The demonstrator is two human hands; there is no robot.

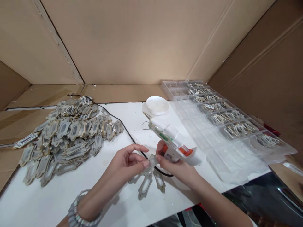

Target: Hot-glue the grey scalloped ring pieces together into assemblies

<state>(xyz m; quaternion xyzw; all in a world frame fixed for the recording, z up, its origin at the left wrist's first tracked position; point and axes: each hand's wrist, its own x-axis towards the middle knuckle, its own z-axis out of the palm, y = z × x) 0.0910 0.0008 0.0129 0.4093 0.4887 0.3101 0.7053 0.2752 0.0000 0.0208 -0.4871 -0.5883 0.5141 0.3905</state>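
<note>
My left hand (132, 160) pinches a small translucent frame-shaped piece (152, 160) between thumb and finger, at the lower middle. The right thumb also touches this piece, while my right hand (171, 162) is wrapped round the handle of a white and orange glue gun (175, 140). The gun's nozzle points up and left, away from the piece. Just below the hands, several similar grey frames (145, 186) lie fanned out on the white table, partly covered by the fingers. A thin curved wire piece (145, 125) rests near the nozzle.
A large heap of grey frames (71, 134) covers the left. Behind the gun stands a round white dish (157, 105). A clear compartment tray (189, 118) with metal pieces fills the right. A black cable (123, 124) crosses the table (113, 195). Cardboard walls (132, 41) surround it.
</note>
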